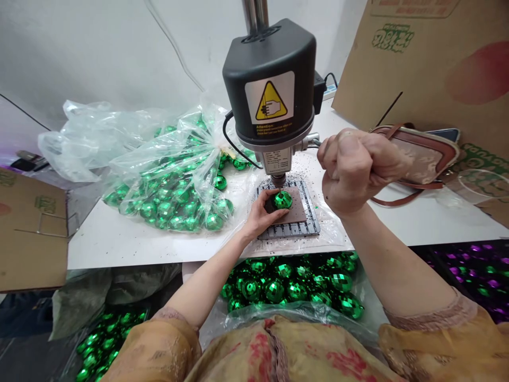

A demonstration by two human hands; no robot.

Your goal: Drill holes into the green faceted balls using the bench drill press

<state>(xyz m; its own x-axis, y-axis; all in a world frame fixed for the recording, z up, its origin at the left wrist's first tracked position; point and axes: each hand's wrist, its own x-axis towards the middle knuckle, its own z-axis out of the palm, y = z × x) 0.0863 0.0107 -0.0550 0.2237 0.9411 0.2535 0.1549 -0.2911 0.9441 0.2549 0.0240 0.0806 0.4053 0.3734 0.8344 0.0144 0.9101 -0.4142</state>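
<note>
The left hand (260, 216) pinches one green faceted ball (282, 199) between thumb and fingertips, holding it on the brown pad (297, 211) directly under the spindle (278, 179) of the bench drill press (270, 85). The pad lies on the slotted grey base plate (308, 225), with bare slots showing in front of it and on its right side; dark shavings speckle the plate and the plastic sheet beneath.

The right hand (352, 170) is clenched in a fist around the press's feed lever (314, 142), of which only a short metal stub shows beside the knuckles.

Left of the press, an open clear plastic bag (119, 143) spills many green balls (170, 204) onto the white table (417, 217), too many to count; they come close to the left wrist. To the right, one brown-trimmed purse (425, 154) lies just behind the fist, and one cardboard box (429, 58) stands behind it.

Below the table's front edge, another bag of green balls (294, 289) sits between the forearms. A third batch (107, 334) lies lower left, and purple balls (477, 265) lower right.
</note>
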